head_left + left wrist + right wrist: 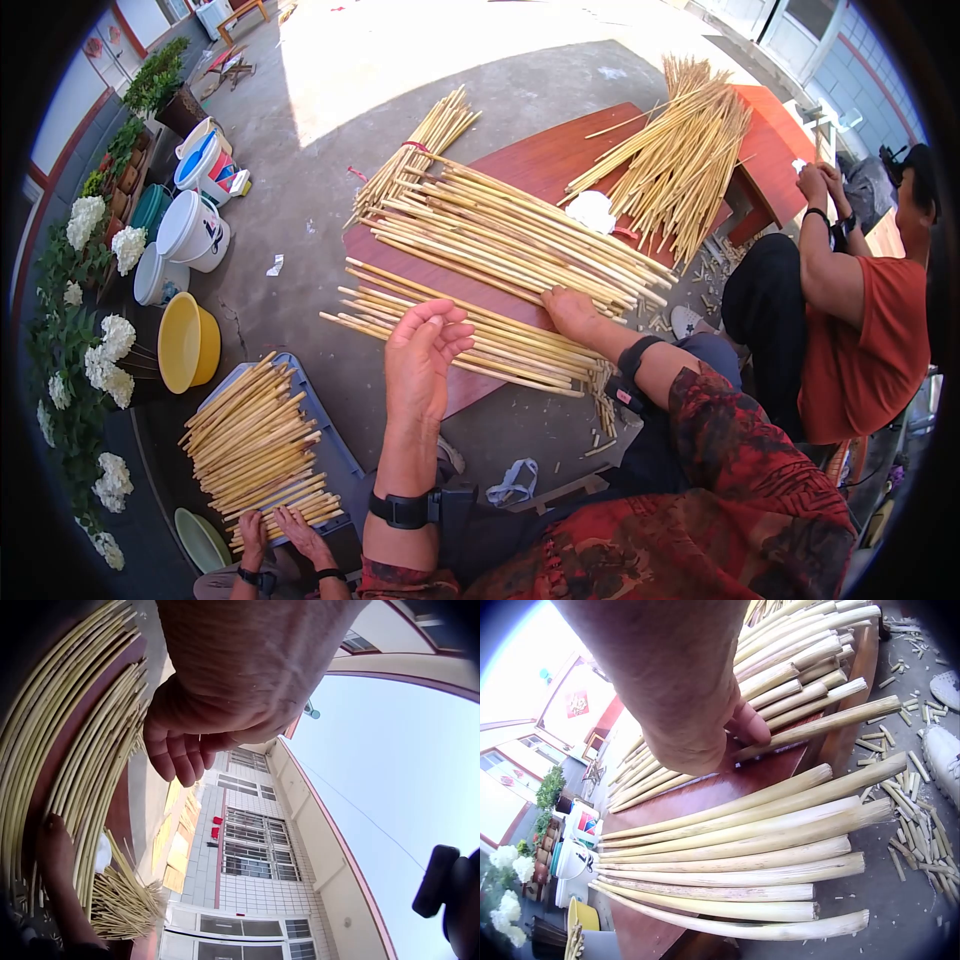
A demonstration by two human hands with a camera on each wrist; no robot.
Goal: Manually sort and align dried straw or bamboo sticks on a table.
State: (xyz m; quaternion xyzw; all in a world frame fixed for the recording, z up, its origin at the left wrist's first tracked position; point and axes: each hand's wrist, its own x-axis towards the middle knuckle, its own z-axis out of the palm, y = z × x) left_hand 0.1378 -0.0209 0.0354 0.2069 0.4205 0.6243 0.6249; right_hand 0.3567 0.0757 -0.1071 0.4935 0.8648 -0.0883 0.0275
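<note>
Your left hand (425,350) hangs in the air with its fingers loosely curled and holds nothing. Directly beneath it lies the near row of stalks (520,350), spread one layer deep on the red-brown board (540,160).

The stalks are peeled and pale yellow. They are probably light, stiff and dry, and smooth enough to roll against each other. Thin ones may snap if bent. Judged from this, take hold near the thick cut end, where the stalk is strongest, and support long ones at mid-length.

Each stalk's long axis runs from beyond your left hand across to your right hand. The thick cut ends point toward your right wrist, and the thinner ends point away to the left.

Your right hand (572,312) lies palm down on the far pile of stalks (500,235). Its fingertips (751,727) press on a stalk near the cut end, and no stalk is enclosed. Below this wrist, short offcuts (919,825) litter the ground.
</note>
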